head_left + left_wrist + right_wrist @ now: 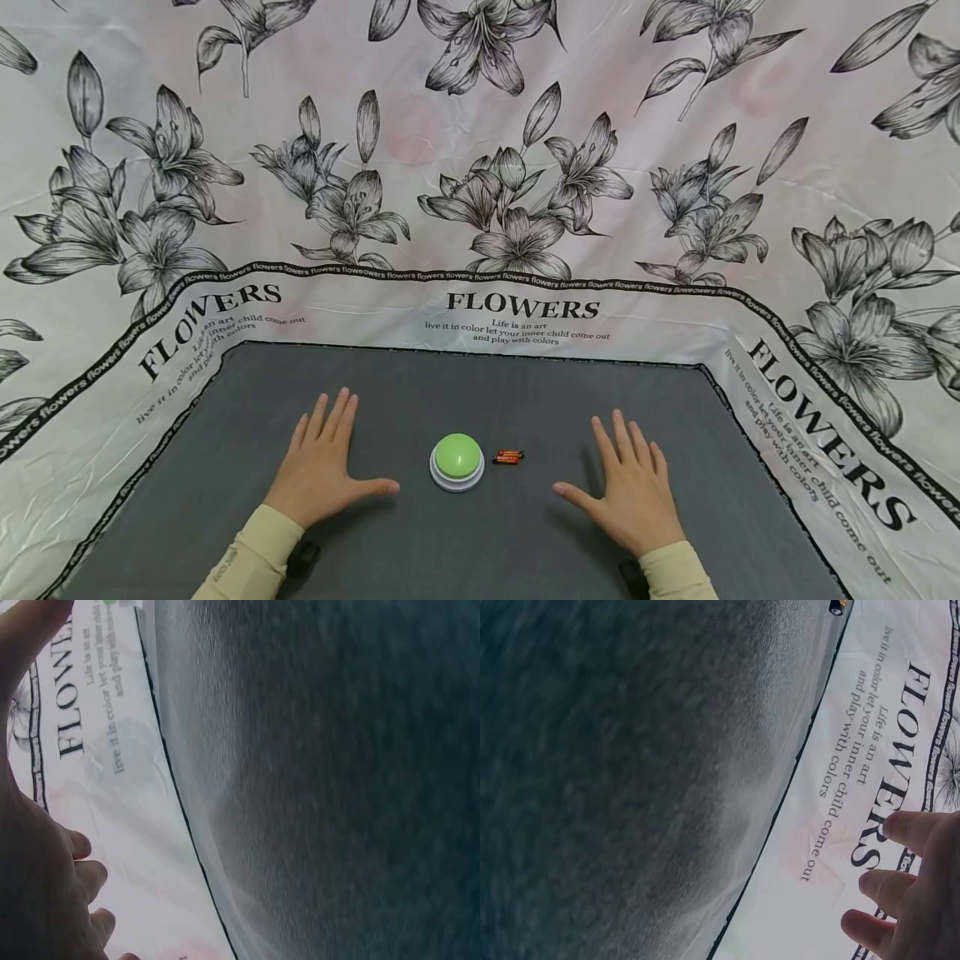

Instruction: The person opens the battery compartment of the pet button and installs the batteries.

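A round push button (457,456) with a green dome and white base sits on the dark grey surface, between the two hands. Just right of it lie a couple of small orange-and-black batteries (508,457), side by side. My left hand (322,467) is to the left of the button, fingers straight and spread, thumb pointing towards it without touching. On the other side, my right hand (630,492) is held with fingers spread and thumb towards the batteries, apart from them. At the top of the right wrist view, one battery end (838,607) shows.
The dark grey mat (510,542) is bordered by a white cloth (360,321) printed with flowers and lettering. This cloth rises behind as a backdrop. Dark wrist devices are partly visible beside both light yellow sleeves (251,554).
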The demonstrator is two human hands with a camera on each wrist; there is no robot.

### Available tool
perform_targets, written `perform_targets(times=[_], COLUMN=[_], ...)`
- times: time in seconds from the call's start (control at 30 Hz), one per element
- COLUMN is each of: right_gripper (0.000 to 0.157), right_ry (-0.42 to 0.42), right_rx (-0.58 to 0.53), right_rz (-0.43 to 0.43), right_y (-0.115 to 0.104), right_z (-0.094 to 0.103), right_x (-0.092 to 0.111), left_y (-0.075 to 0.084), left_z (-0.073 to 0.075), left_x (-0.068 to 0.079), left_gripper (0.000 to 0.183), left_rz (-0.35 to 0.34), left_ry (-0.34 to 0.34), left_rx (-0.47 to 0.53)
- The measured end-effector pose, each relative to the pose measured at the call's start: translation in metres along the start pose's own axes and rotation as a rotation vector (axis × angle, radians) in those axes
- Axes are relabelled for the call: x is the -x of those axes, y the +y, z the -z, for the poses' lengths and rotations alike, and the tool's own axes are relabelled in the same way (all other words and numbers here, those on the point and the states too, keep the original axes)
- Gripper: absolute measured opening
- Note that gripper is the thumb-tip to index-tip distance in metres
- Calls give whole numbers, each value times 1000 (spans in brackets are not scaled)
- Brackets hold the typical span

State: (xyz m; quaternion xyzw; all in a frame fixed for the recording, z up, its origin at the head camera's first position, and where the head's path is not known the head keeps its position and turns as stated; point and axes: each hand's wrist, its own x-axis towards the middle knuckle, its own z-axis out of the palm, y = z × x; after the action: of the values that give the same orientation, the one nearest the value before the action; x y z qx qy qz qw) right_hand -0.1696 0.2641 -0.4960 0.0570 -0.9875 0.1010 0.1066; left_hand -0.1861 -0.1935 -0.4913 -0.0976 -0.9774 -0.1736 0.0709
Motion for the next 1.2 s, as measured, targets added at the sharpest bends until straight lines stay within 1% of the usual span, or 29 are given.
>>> perform_targets(times=[0.13, 0.27, 0.5, 0.63, 0.8, 0.93, 1.0, 1.13, 1.2], right_gripper=[123, 122, 118, 117, 114, 106, 103, 99, 97], right_ry=[-2, -10, 20, 1, -22, -27, -33, -53, -63], right_rx=[-8, -19, -38, -42, -61, -63, -63, -56, -63], right_rz=[4, 23, 118, 176, 245, 296, 316, 335, 339], right_y=[-5, -16, -48, -70, -94, -107, -112, -121, -124], right_z=[-2, -5, -10, -14, -18, -22, -23, -25, -27], right_x=[-1, -4, -12, -17, -22, -26, -28, -32, -33], left_y=[6, 17, 47, 62, 75, 82, 83, 84, 83], left_z=[-4, -7, -12, -15, -20, -23, -25, -29, -32], left_x=[0, 0, -6, -10, -14, -18, -19, -22, -22], left_gripper=[147, 145, 144, 145, 141, 139, 139, 139, 139], left_rz=[-20, -53, -124, -158, -200, -212, -208, -219, -230], left_ry=[-14, -29, -64, -77, -85, -105, -121, -136, -155], left_rx=[10, 26, 59, 46, 53, 80, 91, 125, 141])
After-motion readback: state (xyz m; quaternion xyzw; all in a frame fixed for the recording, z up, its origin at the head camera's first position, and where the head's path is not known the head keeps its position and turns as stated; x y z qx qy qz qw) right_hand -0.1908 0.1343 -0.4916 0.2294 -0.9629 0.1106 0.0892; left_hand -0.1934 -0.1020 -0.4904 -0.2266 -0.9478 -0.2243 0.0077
